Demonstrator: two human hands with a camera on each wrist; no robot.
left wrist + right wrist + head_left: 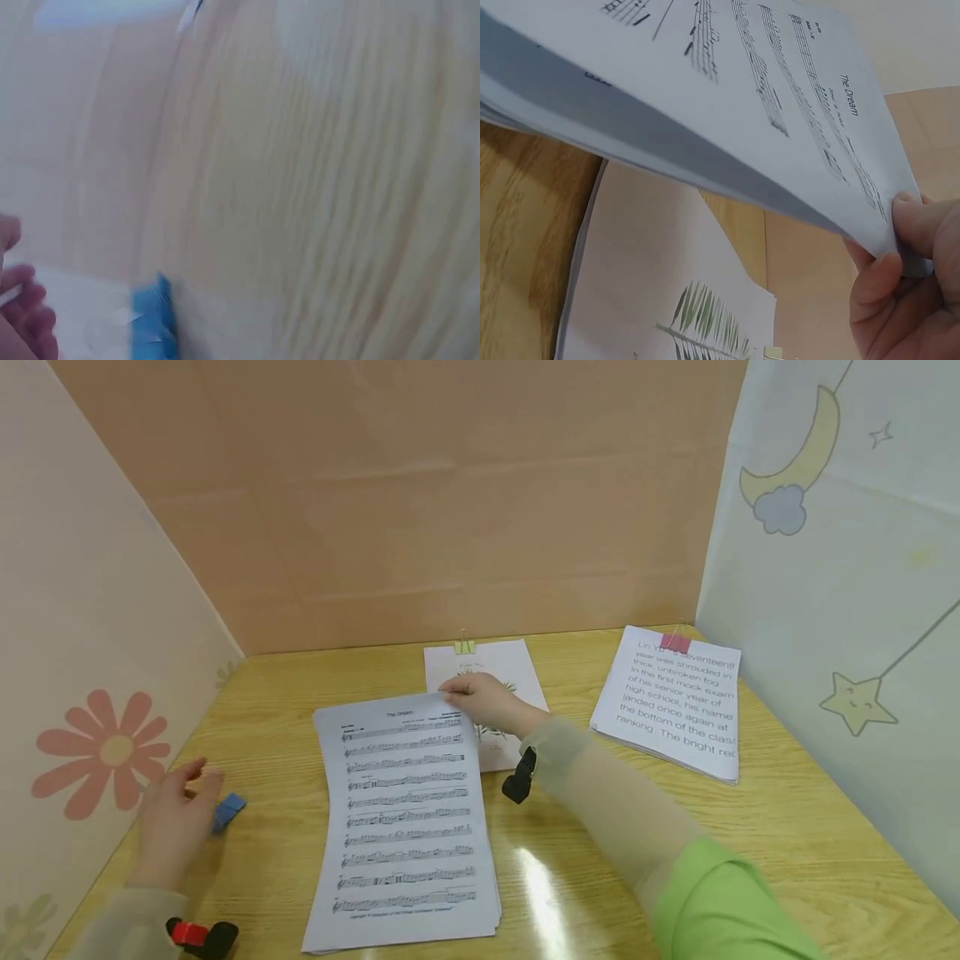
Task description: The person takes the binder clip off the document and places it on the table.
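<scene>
My right hand pinches the top right corner of a stack of sheet music between thumb and fingers. In the right wrist view the held corner is raised and the sheets slant above the table. Over at the left, my left hand hovers with loosely bent fingers and holds nothing. Just beside it is a blue binder clip. The left wrist view shows this blue clip apart from the fingertips.
Behind the sheet music lies a stack of papers with a plant picture, held by a yellow binder clip. At the right, a printed text stack carries a pink binder clip. Walls enclose the table's back and sides.
</scene>
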